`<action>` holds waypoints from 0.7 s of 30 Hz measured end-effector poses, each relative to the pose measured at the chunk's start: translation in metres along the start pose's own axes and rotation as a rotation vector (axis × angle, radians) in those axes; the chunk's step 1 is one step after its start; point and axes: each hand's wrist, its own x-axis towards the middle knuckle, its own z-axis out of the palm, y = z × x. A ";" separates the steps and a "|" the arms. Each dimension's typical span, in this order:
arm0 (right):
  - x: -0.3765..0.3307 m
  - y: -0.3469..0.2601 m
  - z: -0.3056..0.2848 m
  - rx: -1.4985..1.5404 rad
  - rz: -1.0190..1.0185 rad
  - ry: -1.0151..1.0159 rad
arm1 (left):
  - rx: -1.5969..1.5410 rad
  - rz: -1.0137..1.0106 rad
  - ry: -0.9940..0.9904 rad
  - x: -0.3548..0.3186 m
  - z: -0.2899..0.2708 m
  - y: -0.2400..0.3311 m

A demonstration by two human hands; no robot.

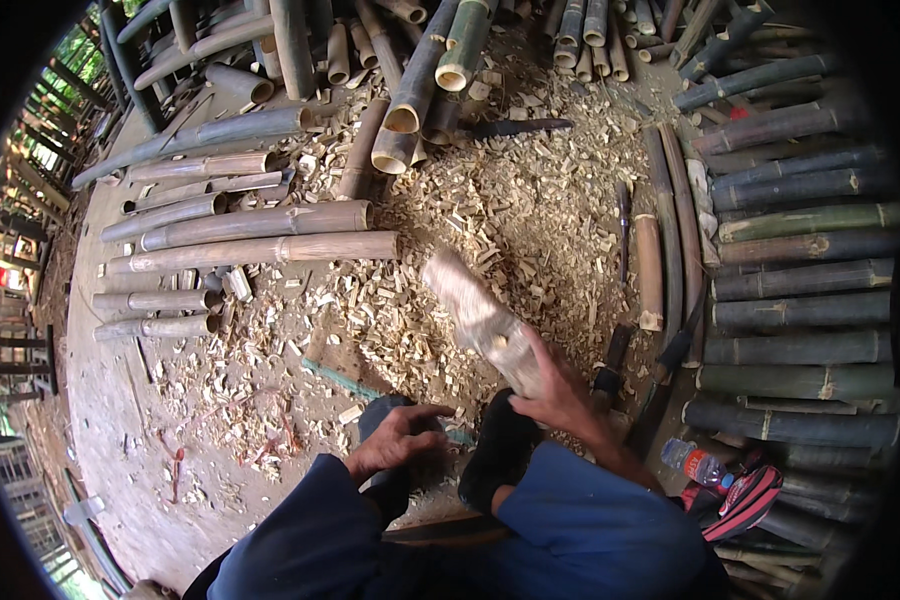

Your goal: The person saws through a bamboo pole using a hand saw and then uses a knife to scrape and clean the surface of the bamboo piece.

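My right hand (548, 388) is closed round the narrow end of a pale, worn wooden club (480, 318). The club's thick end points up and to the left, over the wood chips, and is smeared by motion. My left hand (402, 440) hovers by my left knee with its index finger stretched out to the right. Its lower fingers are bent and blurred, and I see nothing held in them. Between my hands are my dark-shod feet (502, 445). Just beyond them a flat piece with a teal edge (342, 376) lies among the chips.
Cut bamboo tubes (260, 250) lie at the left, and more bamboo poles (805, 350) are stacked along the right. Bamboo lengths (400, 120) lean at the far side. Dark-bladed tools (660, 375) lie right of my hand, near a plastic bottle (695, 462) and a red-black bag (745, 500).
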 end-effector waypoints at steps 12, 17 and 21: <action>0.073 0.074 -0.041 -0.287 0.076 0.309 | 0.453 0.123 0.465 -0.006 -0.002 -0.058; 0.105 0.084 -0.090 -0.019 -0.078 0.502 | 0.435 0.139 0.550 -0.005 -0.001 -0.057; 0.106 0.046 -0.092 0.018 -0.270 0.404 | 0.431 0.107 0.564 -0.010 -0.004 -0.058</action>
